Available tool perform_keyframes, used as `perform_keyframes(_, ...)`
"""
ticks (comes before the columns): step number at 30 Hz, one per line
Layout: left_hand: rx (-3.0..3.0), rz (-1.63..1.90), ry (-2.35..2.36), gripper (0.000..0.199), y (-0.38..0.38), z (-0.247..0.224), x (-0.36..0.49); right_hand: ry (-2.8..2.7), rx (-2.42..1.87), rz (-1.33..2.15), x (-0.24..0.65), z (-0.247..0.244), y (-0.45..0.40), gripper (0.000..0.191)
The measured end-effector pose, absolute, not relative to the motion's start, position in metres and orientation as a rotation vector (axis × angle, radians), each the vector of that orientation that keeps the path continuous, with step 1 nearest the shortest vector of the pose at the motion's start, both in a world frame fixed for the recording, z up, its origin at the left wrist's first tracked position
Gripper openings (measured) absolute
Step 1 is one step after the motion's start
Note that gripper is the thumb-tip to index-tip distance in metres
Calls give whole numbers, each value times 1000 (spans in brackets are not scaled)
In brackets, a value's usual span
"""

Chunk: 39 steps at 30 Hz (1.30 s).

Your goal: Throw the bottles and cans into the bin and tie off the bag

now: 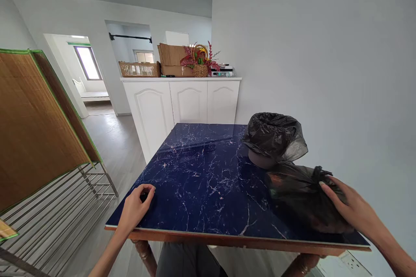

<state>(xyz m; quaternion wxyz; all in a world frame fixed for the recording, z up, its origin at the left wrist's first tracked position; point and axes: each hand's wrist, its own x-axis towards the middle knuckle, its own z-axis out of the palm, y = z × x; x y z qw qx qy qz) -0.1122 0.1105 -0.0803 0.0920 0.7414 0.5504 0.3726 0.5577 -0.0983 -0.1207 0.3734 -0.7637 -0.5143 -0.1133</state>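
Note:
My left hand (138, 205) rests near the front left edge of the dark blue marbled table (201, 181), its fingers curled with the thumb meeting the fingertips and nothing visible in them. At the right side of the table lies a full black plastic bag (302, 199) with a knotted top. My right hand (344, 199) has hold of it beside the knot, and the fingers' far side is partly hidden. Just behind the bag stands a bin (261, 160) lined with another black bag (273, 136), whose rim is folded over the outside.
Behind the table is a white cabinet (190, 99) carrying cardboard boxes (139, 69) and a flower basket (200, 70). A metal rack (94, 181) with a woven mat (35, 134) stands at the left. A plain wall rises close on the right.

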Motion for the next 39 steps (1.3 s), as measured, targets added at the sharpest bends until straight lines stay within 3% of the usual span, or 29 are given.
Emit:
perform_keyframes(7,2197,1111,1640,44,109,-80,-112,-1435,-1813,-264,486,-155,-78,69)
perform_keyframes(19,2199,1078,1646,46,110,-81,-113,-1419,-1836,-49,296,-119,-48,52)
perform_keyframes(26,2205,1107,1598,44,104,-76,-109,-1681,-1519,341,253,-85,-12,62)
perform_keyframes(31,2324,1318,1427,33,87,-50,-66,-1623,-1454,136,244,-69,-3,37)
perform_keyframes(36,2727,956,951,24,87,-20,14,-1709,-1514,134,240,-62,7,34)
perform_keyframes(39,2811,772,895,17,99,-13,43,-1743,-1504,136,244,-56,8,31)
